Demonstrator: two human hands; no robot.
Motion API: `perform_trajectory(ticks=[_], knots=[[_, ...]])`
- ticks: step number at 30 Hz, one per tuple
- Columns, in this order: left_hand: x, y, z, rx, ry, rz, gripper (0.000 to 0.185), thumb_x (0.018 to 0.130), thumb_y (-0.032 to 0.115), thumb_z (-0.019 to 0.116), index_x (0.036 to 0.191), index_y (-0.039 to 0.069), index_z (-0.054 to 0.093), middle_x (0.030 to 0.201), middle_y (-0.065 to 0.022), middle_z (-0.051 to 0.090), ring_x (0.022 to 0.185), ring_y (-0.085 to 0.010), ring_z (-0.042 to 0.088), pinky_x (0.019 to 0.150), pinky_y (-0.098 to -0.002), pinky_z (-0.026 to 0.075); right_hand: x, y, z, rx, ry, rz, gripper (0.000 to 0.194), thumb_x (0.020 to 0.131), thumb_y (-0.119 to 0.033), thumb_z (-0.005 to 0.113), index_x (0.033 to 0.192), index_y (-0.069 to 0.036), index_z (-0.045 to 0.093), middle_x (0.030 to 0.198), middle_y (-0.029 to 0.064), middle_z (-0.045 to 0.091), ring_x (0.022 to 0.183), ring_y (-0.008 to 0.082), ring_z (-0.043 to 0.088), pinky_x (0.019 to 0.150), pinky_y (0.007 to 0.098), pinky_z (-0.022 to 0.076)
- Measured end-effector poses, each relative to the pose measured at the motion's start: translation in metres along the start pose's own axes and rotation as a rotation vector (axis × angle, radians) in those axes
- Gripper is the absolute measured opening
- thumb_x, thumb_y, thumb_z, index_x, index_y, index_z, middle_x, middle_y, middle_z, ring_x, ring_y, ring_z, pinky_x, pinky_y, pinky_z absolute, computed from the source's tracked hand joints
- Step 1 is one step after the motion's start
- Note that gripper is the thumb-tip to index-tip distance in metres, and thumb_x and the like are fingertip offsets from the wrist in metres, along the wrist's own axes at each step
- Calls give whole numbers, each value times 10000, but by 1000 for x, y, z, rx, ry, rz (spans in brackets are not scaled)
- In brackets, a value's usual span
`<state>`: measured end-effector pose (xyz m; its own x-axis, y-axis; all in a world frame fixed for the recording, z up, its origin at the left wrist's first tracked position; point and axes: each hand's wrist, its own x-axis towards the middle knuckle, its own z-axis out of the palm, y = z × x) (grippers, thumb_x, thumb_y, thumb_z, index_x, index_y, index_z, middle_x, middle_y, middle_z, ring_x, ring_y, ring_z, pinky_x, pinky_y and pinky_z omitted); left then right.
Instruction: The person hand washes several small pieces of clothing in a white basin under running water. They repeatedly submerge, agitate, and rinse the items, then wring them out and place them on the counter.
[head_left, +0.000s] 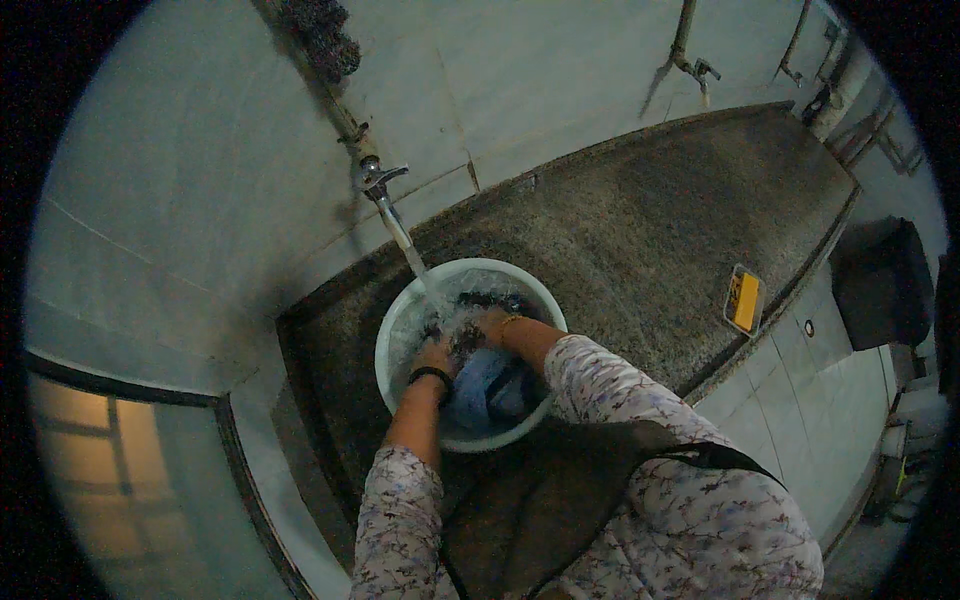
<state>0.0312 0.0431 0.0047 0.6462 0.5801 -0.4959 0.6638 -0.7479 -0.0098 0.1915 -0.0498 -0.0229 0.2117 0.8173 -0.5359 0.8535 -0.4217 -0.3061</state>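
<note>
A white plastic basin (556, 300) stands on a dark stone counter, filled with water. Blue and dark wet cloth (476, 386) lies partly under the surface. From the wall tap (379, 180) a stream runs into the far side of the basin. My left hand (435, 356), with a dark band at its wrist, reaches into the water at the cloth. Close beside it, my right hand (493, 325) is also in the basin, with a bracelet at the wrist. Splashing water and cloth hide the fingers of both hands, so I cannot tell their grip.
The stone counter (600, 210) runs to the right along a tiled wall. Near its front edge sits a clear plastic box (744, 300) with something yellow. A second tap (701, 71) is on the wall. Beyond the counter, a dark container (881, 285) stands over the tiled floor (817, 405).
</note>
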Motion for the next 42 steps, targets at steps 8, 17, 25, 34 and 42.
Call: perform_trajectory(ticks=[8,17,25,34,42], knots=[[9,-60,-27,-1037,181,-190,298,841,109,581,1131,59,627,1118,-173,628,1014,-317,613,849,-408,503,-77,-13,-136,213,358,-381,352,789,-308,651,1023,-46,664,968,216,648,943,372,610,832,451,484],[-94,28,-71,-584,128,179,864,712,428,762,1371,63,340,1310,-224,495,1187,-352,506,1002,-410,408,-197,-92,-281,693,718,-561,350,770,-281,666,1030,-47,660,939,204,669,906,346,642,820,405,496],[-105,54,-46,-108,-264,-62,1313,637,464,818,1485,189,-147,1534,-187,175,1389,-388,229,1126,-530,205,-128,-50,-176,337,542,-505,496,835,-299,631,1281,-111,523,1098,195,635,1021,337,607,907,411,465],[-94,45,-34,-113,-217,-184,1142,723,401,763,1503,204,-47,1531,-164,205,1387,-366,253,1111,-599,165,-63,-3,-36,31,164,-111,606,834,-292,604,1404,-231,408,1110,242,610,1073,379,573,917,463,453],[-88,2,-48,-175,-295,215,986,786,329,713,1492,86,69,1494,-207,273,1364,-349,306,1104,-402,298,-89,2,-144,282,388,-171,424,763,-293,675,1138,-96,648,937,188,669,911,325,640,821,406,493]])
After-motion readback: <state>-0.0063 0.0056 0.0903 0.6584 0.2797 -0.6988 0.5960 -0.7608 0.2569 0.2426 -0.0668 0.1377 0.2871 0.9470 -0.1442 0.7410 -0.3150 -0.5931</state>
